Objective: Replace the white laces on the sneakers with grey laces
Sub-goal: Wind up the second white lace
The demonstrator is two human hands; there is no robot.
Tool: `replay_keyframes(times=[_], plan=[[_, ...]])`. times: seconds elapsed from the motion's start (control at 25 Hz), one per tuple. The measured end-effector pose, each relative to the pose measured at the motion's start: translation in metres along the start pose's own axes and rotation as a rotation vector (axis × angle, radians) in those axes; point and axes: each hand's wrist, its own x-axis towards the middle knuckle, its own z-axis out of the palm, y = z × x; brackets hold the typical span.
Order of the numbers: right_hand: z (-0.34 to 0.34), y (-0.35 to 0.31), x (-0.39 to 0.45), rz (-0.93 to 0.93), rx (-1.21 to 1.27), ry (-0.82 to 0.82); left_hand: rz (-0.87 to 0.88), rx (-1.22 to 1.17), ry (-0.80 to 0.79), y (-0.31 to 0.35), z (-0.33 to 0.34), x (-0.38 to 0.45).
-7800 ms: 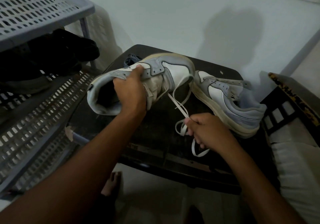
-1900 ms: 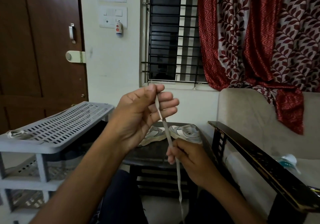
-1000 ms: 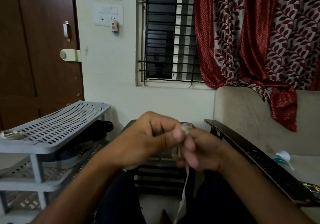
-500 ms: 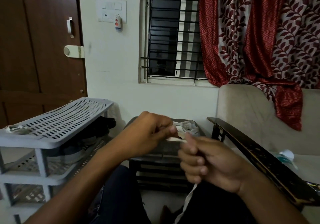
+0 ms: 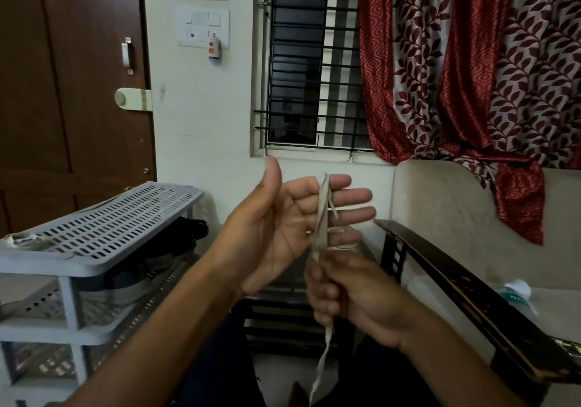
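The left hand was spread, grip released, the white lace draped across its fingers; below, the right hand gripped the lace.

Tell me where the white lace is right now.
In the head view, centre frame, the white lace is draped over the straight fingers of the left hand; the right hand grips it just below, and its tail hangs toward the floor.

A white lace is looped over the outstretched fingers of the left hand and gripped below by the right hand at centre frame.
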Motion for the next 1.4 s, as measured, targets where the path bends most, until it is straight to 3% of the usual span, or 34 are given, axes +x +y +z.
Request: replay_keyframes(times=[0.12, 0.2, 0.32, 0.44, 0.6, 0.72, 0.8, 0.92, 1.04, 1.12, 1.2, 1.28, 1.4], plan=[[0.009, 0.018, -0.006, 0.009, -0.061, -0.014, -0.01, 0.141, 0.207, -0.005, -0.012, 0.003], [0.008, 0.01, -0.016, 0.002, -0.188, -0.023, -0.076, 0.265, 0.244, -0.01, -0.024, -0.002], [-0.003, -0.027, -0.034, -0.04, -0.454, 0.004, -0.25, 0.353, 0.078, -0.012, -0.037, -0.014], [-0.021, -0.064, -0.035, -0.123, -0.586, 0.056, -0.398, 0.182, -0.238, -0.006, -0.03, -0.018], [-0.032, -0.051, -0.012, -0.18, -0.422, 0.057, -0.226, -0.212, -0.401, 0.001, -0.019, -0.008], [-0.017, -0.007, 0.003, -0.212, -0.353, 0.126, -0.042, -0.4, -0.323, 0.001, -0.016, 0.003], [-0.002, 0.02, 0.006, -0.218, -0.325, 0.08, 0.015, -0.373, -0.181, -0.001, -0.016, 0.006], [0.008, 0.04, -0.003, -0.241, -0.452, 0.094, 0.03, -0.185, 0.063, -0.007, -0.018, 0.005], [0.007, 0.015, -0.025, -0.276, -0.821, 0.176, -0.108, 0.201, 0.183, -0.013, -0.026, -0.001], [-0.002, -0.02, -0.036, -0.348, -1.077, 0.199, -0.293, 0.379, 0.061, -0.013, -0.03, -0.006], [-0.016, -0.055, -0.04, -0.381, -1.208, 0.187, -0.449, 0.336, -0.206, -0.008, -0.024, -0.011], [-0.028, -0.072, -0.034, -0.401, -1.111, 0.133, -0.448, 0.117, -0.387, -0.001, -0.014, -0.012], [-0.031, -0.053, -0.016, -0.39, -0.688, 0.109, -0.237, -0.195, -0.419, 0.005, -0.007, -0.005]])
